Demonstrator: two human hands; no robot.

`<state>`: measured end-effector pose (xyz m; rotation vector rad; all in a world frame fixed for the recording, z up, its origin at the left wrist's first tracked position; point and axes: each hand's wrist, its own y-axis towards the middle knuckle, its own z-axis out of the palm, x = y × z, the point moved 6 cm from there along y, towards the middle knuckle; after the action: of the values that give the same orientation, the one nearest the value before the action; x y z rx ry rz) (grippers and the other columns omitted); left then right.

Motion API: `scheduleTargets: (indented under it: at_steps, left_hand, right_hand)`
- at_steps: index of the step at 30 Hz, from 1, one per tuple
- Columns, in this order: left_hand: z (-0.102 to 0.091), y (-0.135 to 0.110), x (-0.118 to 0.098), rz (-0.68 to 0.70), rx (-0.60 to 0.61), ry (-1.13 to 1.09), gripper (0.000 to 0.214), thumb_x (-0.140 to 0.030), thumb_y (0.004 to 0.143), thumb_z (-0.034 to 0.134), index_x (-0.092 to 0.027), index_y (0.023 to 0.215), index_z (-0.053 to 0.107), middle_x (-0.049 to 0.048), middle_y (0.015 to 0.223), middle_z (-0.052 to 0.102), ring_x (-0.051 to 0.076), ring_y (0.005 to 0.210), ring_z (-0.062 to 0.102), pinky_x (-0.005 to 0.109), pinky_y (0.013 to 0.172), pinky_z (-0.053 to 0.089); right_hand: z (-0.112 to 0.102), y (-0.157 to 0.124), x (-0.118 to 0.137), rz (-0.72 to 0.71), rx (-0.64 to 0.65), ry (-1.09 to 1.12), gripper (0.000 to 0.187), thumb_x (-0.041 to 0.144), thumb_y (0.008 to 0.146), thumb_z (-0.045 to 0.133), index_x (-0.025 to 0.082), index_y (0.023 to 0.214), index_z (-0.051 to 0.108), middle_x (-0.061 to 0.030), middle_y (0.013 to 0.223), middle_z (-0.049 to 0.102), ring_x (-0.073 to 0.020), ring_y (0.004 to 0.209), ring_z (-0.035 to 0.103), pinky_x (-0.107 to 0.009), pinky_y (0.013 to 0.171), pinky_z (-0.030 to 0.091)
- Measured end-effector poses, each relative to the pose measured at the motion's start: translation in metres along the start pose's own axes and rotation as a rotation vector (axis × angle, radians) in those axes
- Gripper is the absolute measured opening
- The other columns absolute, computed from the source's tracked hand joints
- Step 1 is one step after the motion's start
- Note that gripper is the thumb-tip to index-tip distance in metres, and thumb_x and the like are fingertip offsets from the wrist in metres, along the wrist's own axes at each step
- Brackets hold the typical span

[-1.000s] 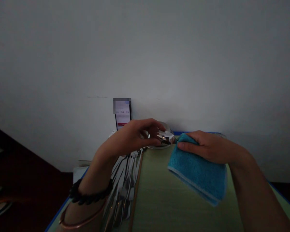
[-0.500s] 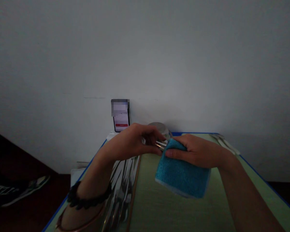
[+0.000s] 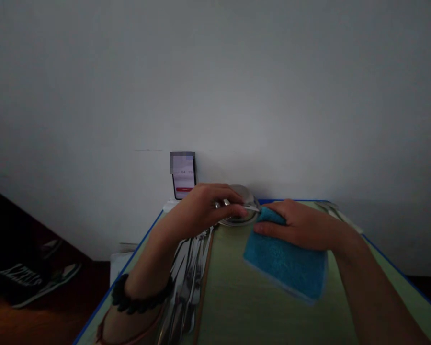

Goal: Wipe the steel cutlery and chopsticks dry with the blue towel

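Observation:
My left hand (image 3: 204, 211) is closed around a piece of shiny metal cutlery (image 3: 250, 208), whose tip pokes out to the right. My right hand (image 3: 301, 225) grips a folded blue cloth (image 3: 287, 263) and presses its upper corner against that tip. Both hands hover over the far part of a green table (image 3: 230, 297). Just behind them sits a round metal bowl (image 3: 241, 218). A black bead bracelet and a bangle ring my left wrist.
Several metal utensils (image 3: 187, 278) lie in a row under my left forearm. A phone (image 3: 184, 175) with a lit screen leans on the white wall behind. More cutlery (image 3: 335, 213) rests at the table's far right. Shoes (image 3: 32, 282) lie on the floor at left.
The hands parted a little and shifted right, and the cloth slid along the cutlery toward its tip. The view tilted slightly.

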<state>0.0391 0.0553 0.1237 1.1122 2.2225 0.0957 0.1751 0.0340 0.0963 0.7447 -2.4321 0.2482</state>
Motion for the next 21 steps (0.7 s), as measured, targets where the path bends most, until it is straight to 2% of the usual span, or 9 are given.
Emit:
scheduleTargets:
  at_steps: [3, 5, 11, 17, 21]
  left_hand:
    - [0.004, 0.002, -0.001, -0.034, 0.067, 0.140, 0.033, -0.036, 0.087, 0.042, -0.013, 0.076, 0.063, 0.0010, 0.066, 0.060, 0.009, 0.061, 0.051, 0.020, 0.058, 0.038]
    - [0.007, 0.002, -0.002, -0.044, 0.099, 0.193, 0.037, -0.036, 0.088, 0.039, -0.013, 0.070, 0.060, -0.0008, 0.059, 0.055, 0.008, 0.055, 0.046, 0.019, 0.051, 0.033]
    - [0.023, 0.001, -0.002, -0.113, 0.239, 0.124, 0.036, -0.037, 0.091, 0.029, -0.015, 0.075, 0.053, -0.0012, 0.061, 0.057, 0.009, 0.055, 0.051, 0.020, 0.054, 0.035]
    - [0.019, -0.001, -0.002, -0.053, 0.227, 0.179, 0.037, -0.037, 0.091, 0.030, -0.014, 0.082, 0.058, -0.0011, 0.063, 0.054, 0.009, 0.057, 0.048, 0.021, 0.054, 0.033]
    - [0.014, -0.004, 0.008, -0.105, 0.218, 0.137, 0.036, -0.035, 0.091, 0.031, -0.014, 0.080, 0.059, -0.0019, 0.061, 0.053, 0.009, 0.055, 0.047, 0.021, 0.054, 0.033]
  right_hand:
    - [-0.001, 0.002, 0.004, -0.024, -0.034, -0.076, 0.036, 0.049, 0.082, 0.042, 0.019, 0.086, 0.060, -0.0031, 0.079, 0.064, -0.0156, 0.067, 0.058, -0.026, 0.060, 0.040]
    - [-0.001, 0.002, 0.003, -0.023, -0.047, -0.119, 0.038, 0.051, 0.083, 0.039, 0.018, 0.089, 0.060, -0.0048, 0.080, 0.065, -0.0163, 0.068, 0.058, -0.027, 0.060, 0.040]
    - [0.001, 0.002, 0.002, -0.010, -0.045, -0.166, 0.039, 0.049, 0.085, 0.037, 0.018, 0.093, 0.060, -0.0066, 0.082, 0.065, -0.0167, 0.069, 0.058, -0.027, 0.061, 0.040]
    - [0.000, 0.002, 0.006, -0.036, -0.034, -0.114, 0.033, 0.045, 0.084, 0.041, 0.018, 0.084, 0.060, -0.0037, 0.078, 0.064, -0.0139, 0.066, 0.057, -0.025, 0.059, 0.038]
    - [0.001, 0.000, -0.001, 0.004, 0.014, -0.062, 0.037, 0.051, 0.082, 0.042, 0.019, 0.086, 0.059, -0.0039, 0.084, 0.065, -0.0158, 0.071, 0.058, -0.026, 0.060, 0.039]
